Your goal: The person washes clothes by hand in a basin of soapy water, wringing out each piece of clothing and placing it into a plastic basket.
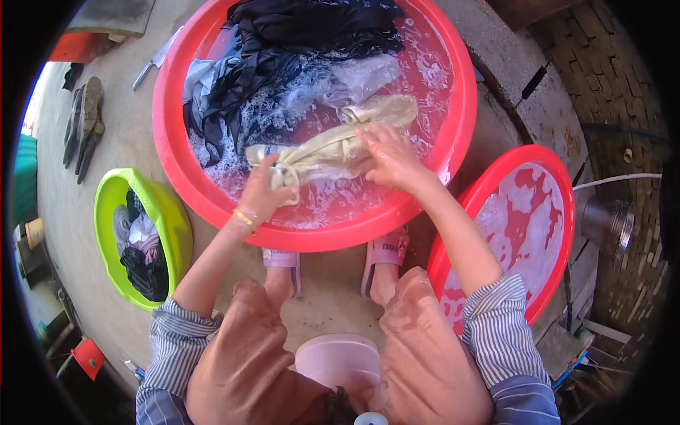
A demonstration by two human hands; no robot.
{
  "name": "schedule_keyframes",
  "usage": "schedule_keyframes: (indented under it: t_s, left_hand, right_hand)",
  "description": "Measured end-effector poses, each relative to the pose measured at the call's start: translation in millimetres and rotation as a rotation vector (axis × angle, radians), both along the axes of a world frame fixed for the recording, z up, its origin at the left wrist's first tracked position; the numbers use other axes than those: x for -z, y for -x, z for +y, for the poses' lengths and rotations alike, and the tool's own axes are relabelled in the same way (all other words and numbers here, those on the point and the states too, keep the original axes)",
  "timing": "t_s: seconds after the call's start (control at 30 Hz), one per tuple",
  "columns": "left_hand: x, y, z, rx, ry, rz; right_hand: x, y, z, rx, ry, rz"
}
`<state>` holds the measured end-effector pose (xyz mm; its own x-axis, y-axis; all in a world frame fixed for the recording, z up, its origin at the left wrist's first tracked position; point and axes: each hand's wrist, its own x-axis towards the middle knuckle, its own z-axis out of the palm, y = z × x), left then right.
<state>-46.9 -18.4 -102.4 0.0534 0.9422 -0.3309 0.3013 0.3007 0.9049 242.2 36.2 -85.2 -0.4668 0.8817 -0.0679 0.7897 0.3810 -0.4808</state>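
A wet beige garment [333,145] lies stretched across the soapy water of a large red basin [453,134]. My left hand [265,190], with a gold bangle on the wrist, grips the garment's bunched near-left end. My right hand [388,157] presses down on the cloth further right, fingers spread over it. Dark wet clothes [297,49] and a pale bluish cloth [361,78] soak at the far side of the same basin.
A green tub [170,212] with several wet clothes stands at my left. A smaller red basin [559,184] of foamy water stands at my right. A pink stool [338,358] sits between my knees. A knife [157,60] and dark gloves [85,124] lie on the concrete floor.
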Motion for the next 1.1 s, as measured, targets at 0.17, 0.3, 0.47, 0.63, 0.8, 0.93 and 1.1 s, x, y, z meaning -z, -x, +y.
schedule_keyframes:
  t_s: [0.17,0.3,0.47,0.63,0.8,0.93,1.1]
  left_hand:
    - [43,-9,21,0.558,-0.011,0.654]
    - [-38,-4,52,0.192,0.476,0.192]
    - [-174,-20,54,-0.088,0.163,-0.227]
    - [-279,-31,62,-0.202,-0.252,-0.528]
    - [-293,24,93,-0.116,-0.567,-0.418]
    - [-248,68,94,-0.151,-0.686,0.156]
    - [-154,62,68,-0.404,0.021,-0.413]
  right_hand:
    - [60,6,35,-0.144,0.725,-0.432]
    - [22,14,43,-0.082,0.877,-0.512]
    - [17,19,13,-0.091,0.323,-0.132]
    - [8,51,20,-0.178,0.488,0.255]
    - [0,92,-7,-0.216,0.751,0.707]
    - [-23,57,-3,-0.006,1.033,0.745]
    - [12,-35,42,0.319,0.896,0.639]
